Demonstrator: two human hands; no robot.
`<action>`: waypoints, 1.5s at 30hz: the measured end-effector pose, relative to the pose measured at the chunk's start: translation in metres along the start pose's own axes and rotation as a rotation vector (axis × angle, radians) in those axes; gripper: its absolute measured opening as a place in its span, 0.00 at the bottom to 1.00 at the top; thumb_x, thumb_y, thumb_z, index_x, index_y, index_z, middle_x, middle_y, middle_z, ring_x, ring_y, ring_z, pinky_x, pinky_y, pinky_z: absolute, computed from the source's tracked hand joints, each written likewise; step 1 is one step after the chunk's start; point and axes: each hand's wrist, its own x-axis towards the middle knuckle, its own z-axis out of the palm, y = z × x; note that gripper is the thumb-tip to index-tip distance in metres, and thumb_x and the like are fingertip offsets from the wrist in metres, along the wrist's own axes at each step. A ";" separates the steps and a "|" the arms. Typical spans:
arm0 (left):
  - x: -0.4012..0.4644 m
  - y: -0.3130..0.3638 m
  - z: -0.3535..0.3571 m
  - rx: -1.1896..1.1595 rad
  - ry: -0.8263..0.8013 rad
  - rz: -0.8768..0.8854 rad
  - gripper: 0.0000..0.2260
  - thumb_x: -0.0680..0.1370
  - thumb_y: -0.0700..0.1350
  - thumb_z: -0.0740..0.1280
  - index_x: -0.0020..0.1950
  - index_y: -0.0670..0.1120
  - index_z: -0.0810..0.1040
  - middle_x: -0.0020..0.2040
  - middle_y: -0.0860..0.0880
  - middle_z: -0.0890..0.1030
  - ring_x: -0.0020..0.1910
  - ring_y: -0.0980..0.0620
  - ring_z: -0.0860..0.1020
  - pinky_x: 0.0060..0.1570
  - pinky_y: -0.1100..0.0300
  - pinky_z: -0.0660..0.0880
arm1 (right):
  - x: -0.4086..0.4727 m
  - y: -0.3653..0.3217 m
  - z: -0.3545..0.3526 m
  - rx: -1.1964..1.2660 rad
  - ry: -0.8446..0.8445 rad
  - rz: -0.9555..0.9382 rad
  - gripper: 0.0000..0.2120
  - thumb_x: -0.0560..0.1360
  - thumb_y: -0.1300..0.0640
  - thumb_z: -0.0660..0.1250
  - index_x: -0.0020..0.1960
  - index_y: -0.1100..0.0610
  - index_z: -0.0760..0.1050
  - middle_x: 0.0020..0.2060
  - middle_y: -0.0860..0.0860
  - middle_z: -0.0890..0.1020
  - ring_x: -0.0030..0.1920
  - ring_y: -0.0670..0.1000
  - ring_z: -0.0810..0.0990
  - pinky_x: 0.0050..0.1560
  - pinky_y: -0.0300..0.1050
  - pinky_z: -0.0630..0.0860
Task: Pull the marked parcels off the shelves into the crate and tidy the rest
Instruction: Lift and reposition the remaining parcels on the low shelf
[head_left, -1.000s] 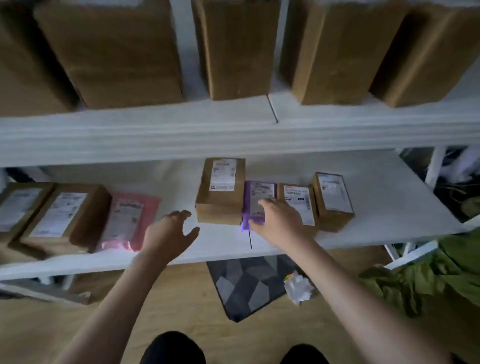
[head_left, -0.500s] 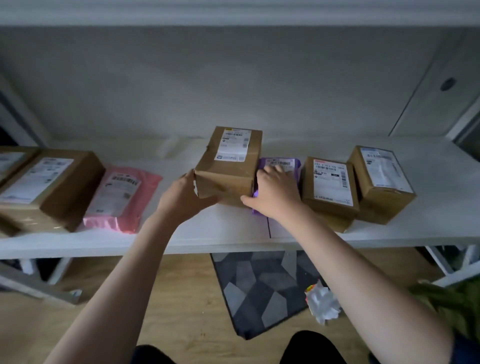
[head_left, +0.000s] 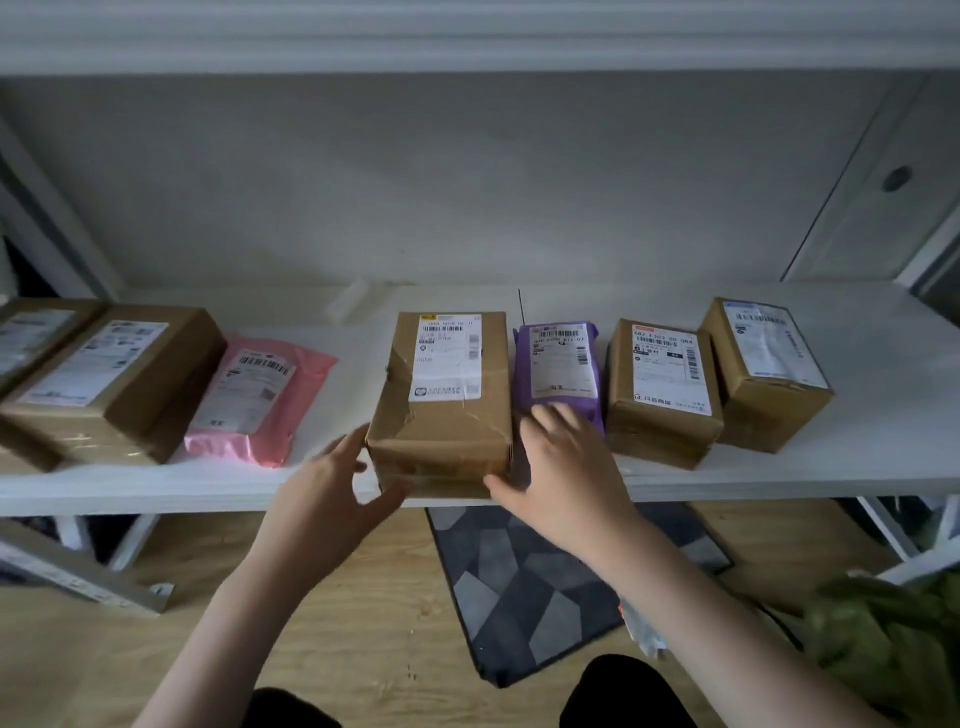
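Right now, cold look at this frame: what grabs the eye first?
Both hands at the shelf's front edge bracket a taped brown box: left hand at its near left corner, right hand at its near right corner. Next, the two coloured mailers: a purple one just right of that box, partly under the right hand's fingers, and a pink one to its left.

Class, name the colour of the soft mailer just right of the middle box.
Purple mailer, shown best in the head view.
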 end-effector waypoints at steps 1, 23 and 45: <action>-0.007 -0.002 -0.001 -0.003 -0.007 0.010 0.29 0.70 0.63 0.73 0.69 0.59 0.70 0.57 0.61 0.78 0.49 0.63 0.76 0.45 0.57 0.79 | -0.007 -0.001 0.000 0.013 0.006 -0.003 0.24 0.74 0.34 0.64 0.56 0.53 0.76 0.55 0.47 0.78 0.60 0.51 0.73 0.62 0.48 0.75; 0.015 0.008 0.012 -0.116 -0.027 0.064 0.40 0.61 0.67 0.73 0.70 0.58 0.68 0.60 0.57 0.77 0.53 0.54 0.78 0.49 0.51 0.80 | -0.004 -0.005 -0.013 0.167 -0.062 0.119 0.26 0.73 0.37 0.71 0.63 0.50 0.69 0.58 0.45 0.77 0.55 0.45 0.78 0.48 0.37 0.78; -0.017 0.024 -0.017 -0.093 0.244 0.180 0.47 0.65 0.66 0.74 0.79 0.55 0.59 0.70 0.55 0.73 0.64 0.52 0.75 0.55 0.57 0.75 | -0.028 -0.015 -0.038 0.123 0.199 -0.015 0.27 0.73 0.34 0.69 0.60 0.53 0.71 0.53 0.45 0.77 0.48 0.42 0.73 0.41 0.36 0.77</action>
